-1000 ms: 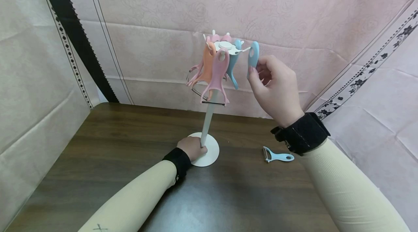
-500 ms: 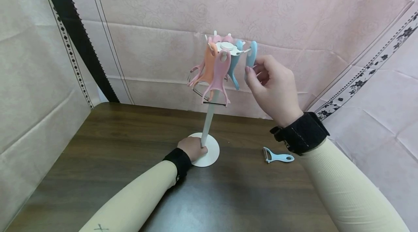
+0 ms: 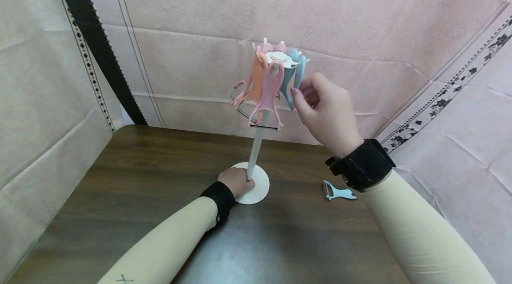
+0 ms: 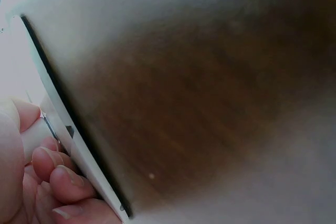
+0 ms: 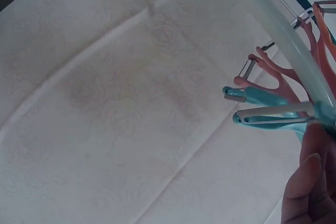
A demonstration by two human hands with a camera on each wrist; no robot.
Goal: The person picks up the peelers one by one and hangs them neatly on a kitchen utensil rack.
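Observation:
My left hand (image 3: 235, 181) grips the foot of a white stand's post (image 3: 257, 146), just above its round base (image 3: 260, 191). With thumb and fingers my right hand (image 3: 329, 108) pinches a blue peeler (image 3: 301, 71) at the stand's top, where a white hook tip shows beside the handle's upper end. In the right wrist view the held peeler's blade end (image 5: 270, 121) points away from the fingers. Another blue peeler (image 3: 286, 80) hangs close beside it. An orange peeler (image 3: 256, 80) and several pink ones, among them a front pink peeler (image 3: 272, 86), hang around the stand.
A light-blue peeler (image 3: 340, 193) lies on the brown wooden table (image 3: 160, 213), below my right wrist. Pale patterned cloth (image 3: 192, 8) hangs behind the table and at both sides.
My right hand has moved left with the blue peeler, bringing it against the stand's top next to the other blue one. The left hand keeps its grip on the post.

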